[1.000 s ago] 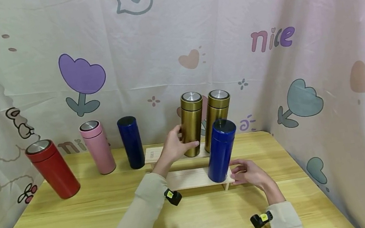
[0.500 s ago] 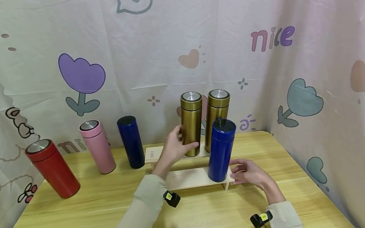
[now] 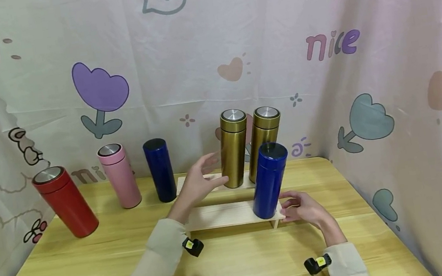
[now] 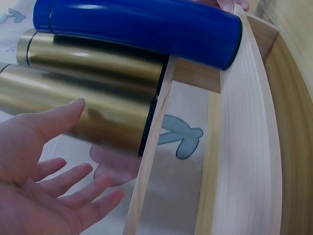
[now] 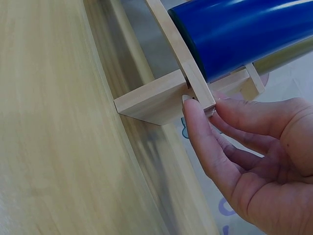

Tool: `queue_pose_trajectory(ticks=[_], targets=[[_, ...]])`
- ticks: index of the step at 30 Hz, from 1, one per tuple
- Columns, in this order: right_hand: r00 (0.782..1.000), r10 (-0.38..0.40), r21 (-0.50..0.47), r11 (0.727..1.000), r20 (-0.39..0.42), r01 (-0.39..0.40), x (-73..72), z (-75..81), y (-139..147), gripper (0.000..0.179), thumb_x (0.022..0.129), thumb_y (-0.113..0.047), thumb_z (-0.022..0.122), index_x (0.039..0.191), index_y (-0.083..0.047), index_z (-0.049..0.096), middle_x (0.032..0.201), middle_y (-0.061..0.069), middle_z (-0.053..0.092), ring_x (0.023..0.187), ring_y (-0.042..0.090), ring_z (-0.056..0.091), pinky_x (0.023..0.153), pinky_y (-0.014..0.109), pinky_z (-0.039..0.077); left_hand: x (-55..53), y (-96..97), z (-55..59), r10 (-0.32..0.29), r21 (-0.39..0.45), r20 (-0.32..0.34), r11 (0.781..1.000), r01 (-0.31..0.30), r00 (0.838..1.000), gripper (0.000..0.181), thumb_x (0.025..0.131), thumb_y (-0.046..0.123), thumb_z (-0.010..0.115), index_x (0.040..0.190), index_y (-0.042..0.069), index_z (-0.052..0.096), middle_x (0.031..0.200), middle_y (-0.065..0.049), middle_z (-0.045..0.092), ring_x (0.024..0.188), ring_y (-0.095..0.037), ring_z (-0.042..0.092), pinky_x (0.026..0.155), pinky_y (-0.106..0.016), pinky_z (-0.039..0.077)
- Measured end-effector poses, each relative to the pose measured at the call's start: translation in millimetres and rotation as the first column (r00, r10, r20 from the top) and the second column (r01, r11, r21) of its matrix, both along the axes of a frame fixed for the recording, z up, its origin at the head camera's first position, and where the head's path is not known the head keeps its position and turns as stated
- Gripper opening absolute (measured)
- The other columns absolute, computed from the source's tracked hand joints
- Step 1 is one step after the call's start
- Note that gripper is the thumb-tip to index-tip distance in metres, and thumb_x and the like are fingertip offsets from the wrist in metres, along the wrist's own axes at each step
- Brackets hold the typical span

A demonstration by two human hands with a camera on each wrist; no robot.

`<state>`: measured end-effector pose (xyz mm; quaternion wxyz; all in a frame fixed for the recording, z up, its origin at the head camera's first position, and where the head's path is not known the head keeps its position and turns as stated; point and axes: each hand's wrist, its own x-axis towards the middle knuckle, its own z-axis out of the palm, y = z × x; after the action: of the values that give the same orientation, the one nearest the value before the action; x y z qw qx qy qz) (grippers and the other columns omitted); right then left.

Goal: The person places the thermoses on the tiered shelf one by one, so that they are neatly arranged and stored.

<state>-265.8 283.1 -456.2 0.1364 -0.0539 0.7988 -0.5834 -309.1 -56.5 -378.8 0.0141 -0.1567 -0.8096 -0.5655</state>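
Note:
My left hand [image 3: 199, 184] is just left of a gold thermos [image 3: 235, 152] on the back tier of a two-tier wooden rack [image 3: 219, 216]. Its fingers are spread and nothing is in them; in the left wrist view the thumb [image 4: 63, 117] overlaps the gold thermos. Beside it on the same tier stands a second gold thermos [image 3: 266, 127], partly hidden by a blue thermos [image 3: 269, 185] on the right end of the front tier. At that end, my right hand [image 3: 306, 210] pinches the shelf's corner between thumb and fingers, as the right wrist view shows.
Left of the rack, a dark blue thermos [image 3: 160, 172], a pink thermos [image 3: 120, 178] and a red thermos [image 3: 67, 204] stand on the wooden table [image 3: 239, 267]. A patterned curtain [image 3: 199, 42] hangs behind and along both sides.
My left hand has let go of the left gold thermos and drawn back a little to the left, its fingers opening. The right hand stays at the rack's end.

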Motion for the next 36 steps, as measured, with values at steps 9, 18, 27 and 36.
queue_pose_trajectory(ticks=[9,18,27,36], targets=[[1.000,-0.013,-0.006,1.000,0.003,0.014,0.7,-0.4,0.8,0.058,0.095,-0.001,0.069,0.147,0.009,0.044,0.115,0.022,0.062,0.089,0.020,0.071,0.085,0.040,0.065,7.1,-28.4,-0.4,-0.001,0.005,-0.035,1.000,0.001,0.999,0.076,0.090,0.021,0.082,0.154,0.014,0.043,0.152,-0.018,0.055,0.135,-0.042,0.058,0.107,-0.051,0.054],[1.000,-0.014,-0.019,1.000,0.010,0.015,2.5,0.3,-0.1,0.059,0.095,0.000,0.069,0.147,0.009,0.043,0.112,0.019,0.061,0.088,0.020,0.070,0.086,0.041,0.065,10.2,-61.9,-5.3,0.038,-0.004,-0.091,0.999,-0.038,0.995,0.072,0.089,0.021,0.082,0.151,0.011,0.047,0.145,-0.020,0.060,0.130,-0.042,0.062,0.103,-0.052,0.056],[1.000,-0.003,-0.030,1.000,0.006,0.003,1.8,1.2,-0.5,0.059,0.095,0.001,0.068,0.147,0.010,0.042,0.112,0.020,0.061,0.088,0.019,0.070,0.085,0.038,0.065,14.6,-93.2,-5.8,0.102,-0.057,-0.103,0.993,-0.108,0.989,0.070,0.092,0.027,0.080,0.152,0.011,0.046,0.144,-0.018,0.061,0.130,-0.043,0.062,0.100,-0.055,0.058],[1.000,-0.011,-0.022,1.000,0.014,0.012,4.0,0.7,-2.5,0.058,0.095,0.000,0.069,0.146,0.010,0.044,0.112,0.019,0.061,0.088,0.019,0.070,0.086,0.041,0.065,20.0,-120.6,-12.2,0.165,-0.086,-0.121,0.981,-0.176,0.979,0.069,0.092,0.023,0.079,0.149,0.001,0.047,0.142,-0.028,0.060,0.126,-0.048,0.062,0.099,-0.054,0.058]])
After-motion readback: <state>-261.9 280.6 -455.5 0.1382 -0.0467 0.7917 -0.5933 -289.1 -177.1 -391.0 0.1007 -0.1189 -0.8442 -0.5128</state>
